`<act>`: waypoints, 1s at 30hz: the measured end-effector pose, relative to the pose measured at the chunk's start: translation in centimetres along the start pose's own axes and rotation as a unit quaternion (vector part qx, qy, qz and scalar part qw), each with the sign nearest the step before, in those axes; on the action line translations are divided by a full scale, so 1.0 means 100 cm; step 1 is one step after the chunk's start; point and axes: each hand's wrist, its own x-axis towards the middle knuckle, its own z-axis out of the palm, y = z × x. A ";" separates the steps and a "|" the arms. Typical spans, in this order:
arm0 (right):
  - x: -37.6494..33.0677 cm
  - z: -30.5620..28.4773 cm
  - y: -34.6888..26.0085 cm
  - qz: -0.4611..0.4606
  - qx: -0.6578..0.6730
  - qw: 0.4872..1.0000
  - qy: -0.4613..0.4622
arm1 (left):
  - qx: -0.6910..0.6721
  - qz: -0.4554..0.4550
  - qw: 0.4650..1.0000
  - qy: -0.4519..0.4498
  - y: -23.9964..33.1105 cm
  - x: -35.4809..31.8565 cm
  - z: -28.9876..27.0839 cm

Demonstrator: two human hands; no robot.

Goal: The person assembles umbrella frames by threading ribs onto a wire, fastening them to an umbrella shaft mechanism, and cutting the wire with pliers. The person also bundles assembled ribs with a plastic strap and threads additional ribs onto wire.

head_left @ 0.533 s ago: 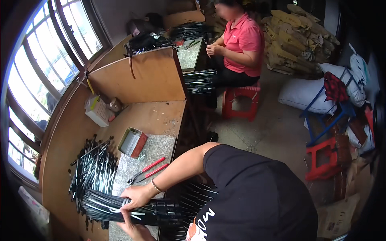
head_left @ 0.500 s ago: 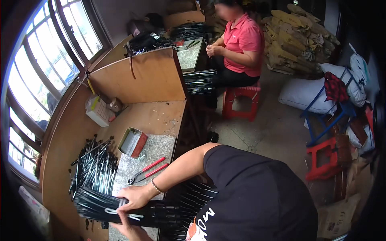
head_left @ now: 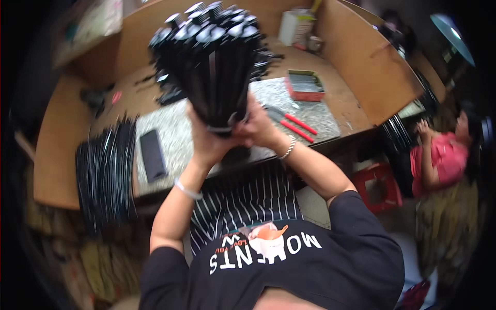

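Observation:
Both my hands grip a thick bundle of black rods (head_left: 214, 72), held upright above the workbench and flaring toward its top. Shiny, disc-like ends crown it, somewhat blurred. My left hand (head_left: 206, 142) is closed round the bundle's lower left side. Opposite, my right hand (head_left: 258, 124) wraps its lower right side. A pale tie (head_left: 219, 129) circles the rods between my hands. Right of my right hand lie red-handled pliers (head_left: 297, 128) on the speckled grey board (head_left: 173, 116). Behind the bundle, more black and silvery rods (head_left: 266, 59) lie partly hidden.
A dark phone (head_left: 152, 155) rests on the board's left. Long thin black rods (head_left: 106, 165) overhang the bench's front left edge. A red-sided tin (head_left: 306, 90) and a white box (head_left: 295, 28) stand behind. Right of a wooden partition (head_left: 372, 62), a person in pink (head_left: 439, 160) sits by a red stool (head_left: 380, 183).
The bundle was lying sideways low over the bench; now it stands upright with its disc-like ends up. My view has swung left, bringing the phone and the overhanging rods into sight.

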 end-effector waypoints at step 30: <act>-0.066 0.175 -0.126 -0.315 -0.072 0.908 -0.267 | -0.098 -0.243 0.706 0.659 0.083 -0.467 -0.316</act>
